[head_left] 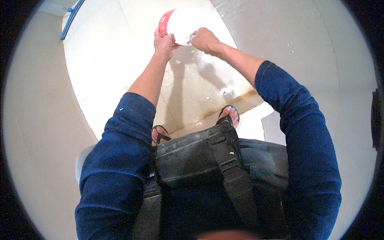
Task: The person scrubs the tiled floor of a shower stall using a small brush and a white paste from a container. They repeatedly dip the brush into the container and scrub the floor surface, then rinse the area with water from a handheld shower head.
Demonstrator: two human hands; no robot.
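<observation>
Out in front of me, my left hand (164, 43) grips the near left edge of a round, white, bucket-like container (182, 26) with a red band on its left side. Glare washes out most of its shape and its inside. My right hand (203, 40) is closed in a fist at the container's near right rim. Something whitish, perhaps a cloth (192, 37), shows at its fingers, too bright to make out. Both arms are stretched forward, in dark blue sleeves pushed up to the elbows.
A glaring, wet-looking tiled floor (120, 48) lies below, with white specks near my feet. A blue squeegee-like bar (72, 19) leans at the far left. Pale walls rise left and right. A black bag (184, 160) with straps hangs before my waist, above my flip-flops (231, 114).
</observation>
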